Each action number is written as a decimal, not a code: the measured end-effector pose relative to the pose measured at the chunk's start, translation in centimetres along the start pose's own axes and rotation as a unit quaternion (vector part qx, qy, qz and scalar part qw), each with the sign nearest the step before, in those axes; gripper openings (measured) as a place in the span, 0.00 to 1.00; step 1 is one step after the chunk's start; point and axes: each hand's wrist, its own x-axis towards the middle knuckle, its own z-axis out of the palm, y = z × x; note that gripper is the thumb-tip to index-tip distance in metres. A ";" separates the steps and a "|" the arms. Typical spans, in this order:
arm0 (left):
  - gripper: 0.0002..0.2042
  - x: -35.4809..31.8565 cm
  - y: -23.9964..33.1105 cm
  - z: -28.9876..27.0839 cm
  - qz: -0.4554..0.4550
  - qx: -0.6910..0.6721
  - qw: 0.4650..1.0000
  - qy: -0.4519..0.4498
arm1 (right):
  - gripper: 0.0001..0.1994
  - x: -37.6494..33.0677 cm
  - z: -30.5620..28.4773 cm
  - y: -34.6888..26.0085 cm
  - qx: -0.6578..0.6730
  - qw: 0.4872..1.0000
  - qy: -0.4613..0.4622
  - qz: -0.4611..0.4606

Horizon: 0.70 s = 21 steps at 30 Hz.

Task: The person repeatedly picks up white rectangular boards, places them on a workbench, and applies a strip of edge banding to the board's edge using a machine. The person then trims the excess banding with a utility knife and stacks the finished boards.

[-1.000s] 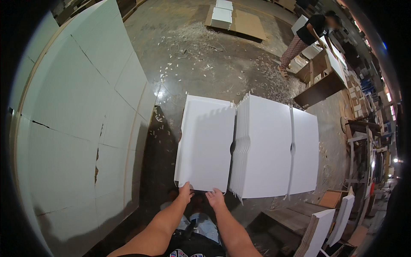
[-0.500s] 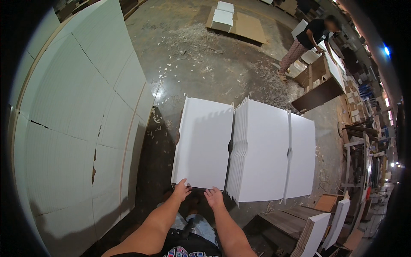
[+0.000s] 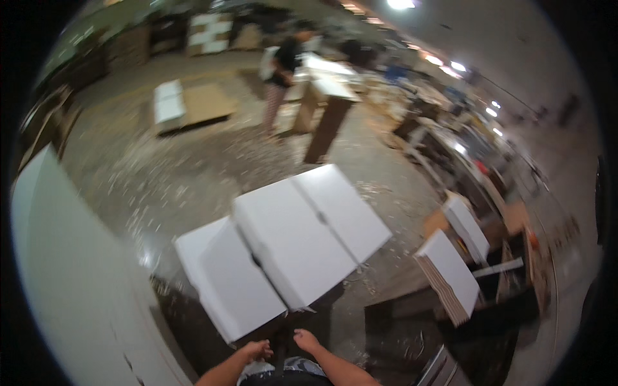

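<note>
White flat panels lie stacked in front of me: a lower left stack (image 3: 238, 283), a taller middle stack (image 3: 290, 238) and a right stack (image 3: 341, 212). My left hand (image 3: 257, 349) is just below the near edge of the left stack, its fingers loosely bent and nothing in it. Beside it my right hand (image 3: 306, 340) hangs near the near right corner of that stack, also empty with slack fingers. Both hands appear apart from the panels. Motion blur softens the fingertips.
At my left stands a large pale stack (image 3: 71, 276). More white panels (image 3: 447, 276) lean at the right by dark boards. Farther off, a person (image 3: 283, 71) stands at a brown cabinet frame (image 3: 325, 116). White pieces (image 3: 168, 106) rest on a brown board (image 3: 209, 106). Scraps litter the floor.
The view has swung up and to the right, with the stacks now tilted in it. Both hands have drawn back from the near edge of the left stack toward my body.
</note>
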 end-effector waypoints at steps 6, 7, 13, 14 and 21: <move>0.24 -2.4 4.7 13.1 -0.002 0.173 0.966 -0.194 | 0.26 -7.1 -1.6 11.5 0.102 0.984 0.053 0.134; 0.23 -3.9 5.3 15.8 0.023 0.193 0.959 -0.208 | 0.26 -8.2 -1.7 13.8 0.090 0.983 0.073 0.142; 0.31 -6.5 7.1 29.9 0.042 0.312 0.907 -0.279 | 0.27 -12.8 -4.1 24.2 0.353 0.870 0.149 0.310; 0.29 -4.8 7.6 32.1 0.038 0.333 0.898 -0.285 | 0.26 -12.9 -4.6 25.2 0.423 0.822 0.186 0.333; 0.29 3.2 5.5 49.7 -0.050 0.453 0.878 -0.150 | 0.18 -21.1 -13.4 40.8 0.477 0.761 0.242 0.368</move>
